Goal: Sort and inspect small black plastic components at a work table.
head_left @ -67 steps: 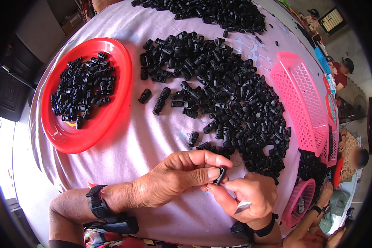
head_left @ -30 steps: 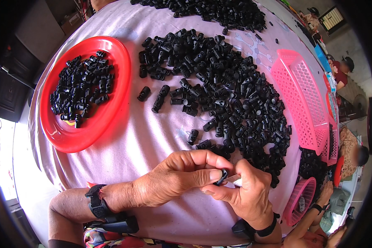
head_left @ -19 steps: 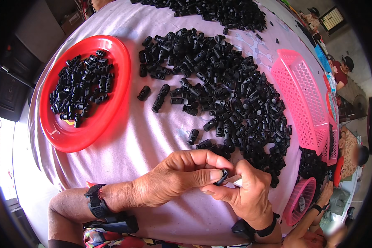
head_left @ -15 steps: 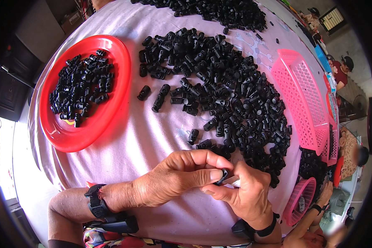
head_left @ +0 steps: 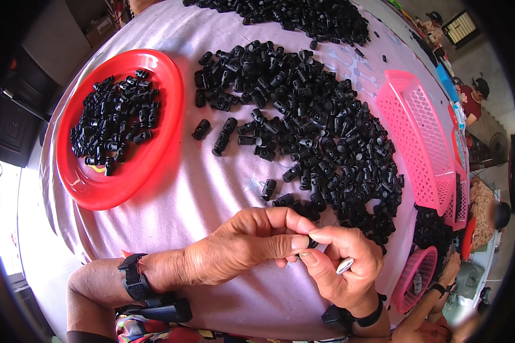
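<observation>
My left hand pinches a small black plastic cord lock between thumb and forefinger, most of it covered by the fingertips. My right hand meets it from the other side, its thumb and forefinger tips at the same piece. A small silvery tool is tucked in the right hand's curled fingers; only one end shows, so its kind is unclear. Just beyond both hands spreads a large pile of similar black cord locks. Several more lie in a red round plate at the left.
Another black pile lies at the far edge of the pale pink cloth. Pink perforated baskets stand at the right, with a round pink basket nearer. A co-worker's arm reaches in at the lower right; other people sit farther off.
My right forefinger and thumb have shifted onto the cord lock. The silvery tool, earlier pointing at the piece, has swung back into the right hand. My left hand stays in place.
</observation>
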The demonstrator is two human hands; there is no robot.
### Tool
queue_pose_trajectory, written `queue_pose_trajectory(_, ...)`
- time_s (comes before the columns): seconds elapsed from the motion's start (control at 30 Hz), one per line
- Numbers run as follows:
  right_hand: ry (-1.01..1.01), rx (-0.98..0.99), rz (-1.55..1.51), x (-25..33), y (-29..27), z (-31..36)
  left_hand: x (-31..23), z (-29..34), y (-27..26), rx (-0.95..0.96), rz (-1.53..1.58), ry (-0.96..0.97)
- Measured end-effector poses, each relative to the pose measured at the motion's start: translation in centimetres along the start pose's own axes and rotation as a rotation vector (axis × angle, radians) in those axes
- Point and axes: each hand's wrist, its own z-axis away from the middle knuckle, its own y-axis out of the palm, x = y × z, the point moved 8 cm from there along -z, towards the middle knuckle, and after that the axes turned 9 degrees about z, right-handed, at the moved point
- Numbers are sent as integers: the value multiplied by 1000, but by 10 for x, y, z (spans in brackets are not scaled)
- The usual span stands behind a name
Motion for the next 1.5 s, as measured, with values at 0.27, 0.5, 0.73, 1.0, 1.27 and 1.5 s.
queue_pose_trajectory(0.27,106,11,-165,-13,1,5,1,0,2,17,-39,-4)
queue_pose_trajectory(0.5,195,-84,-127,-7,-7,3,-1,4,7,64,49,-23)
queue_pose_trajectory(0.73,247,-172,7,-21,-18,12,-16,9,18,81,-88,88)
queue_pose_trajectory(1.0,112,-138,45,-9,-14,5,-101,70,-1,-313,-367,512)
queue_pose_trajectory(1.27,191,-51,9,-12,-10,1,-173,169,-66,-843,-492,1016)
queue_pose_trajectory(1.5,200,13,7,-11,-7,-2,-147,117,-20,-607,-806,883)
